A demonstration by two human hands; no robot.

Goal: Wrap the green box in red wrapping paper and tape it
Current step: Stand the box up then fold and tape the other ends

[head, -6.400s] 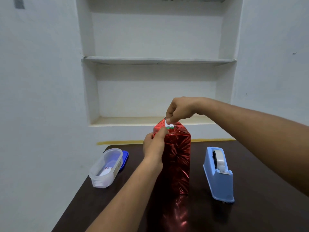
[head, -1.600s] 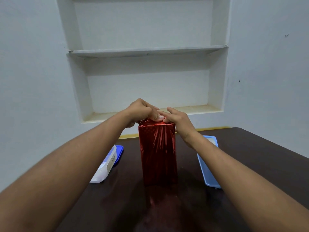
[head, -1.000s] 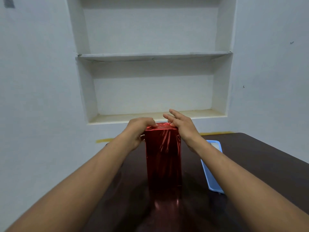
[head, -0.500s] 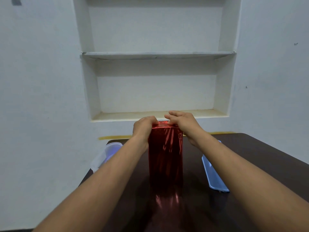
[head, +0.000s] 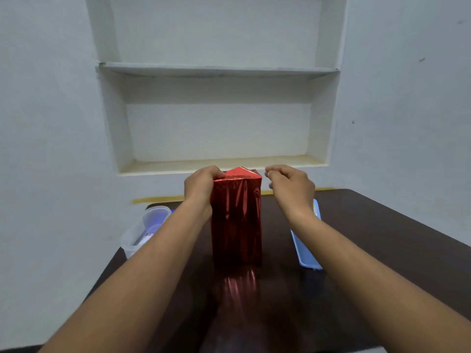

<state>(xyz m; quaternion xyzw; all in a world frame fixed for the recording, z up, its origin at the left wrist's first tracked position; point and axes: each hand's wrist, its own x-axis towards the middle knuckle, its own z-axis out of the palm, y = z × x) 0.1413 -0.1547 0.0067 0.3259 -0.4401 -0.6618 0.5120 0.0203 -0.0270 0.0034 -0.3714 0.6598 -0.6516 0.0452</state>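
Standing upright on the dark table (head: 382, 250), the red-wrapped box (head: 236, 220) is being steadied by the left hand (head: 200, 189), fingers curled on its top-left corner, while the right hand (head: 290, 187) is hovering just right of it, fingers loosely curled, holding nothing.

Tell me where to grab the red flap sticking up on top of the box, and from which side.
Pinch the flap at its raised point, coming from the right with the right hand, which is off the paper there. The flap stands up as a triangle above the top edge, so its tip is exposed. The left hand grips the box's upper left corner and blocks that side.
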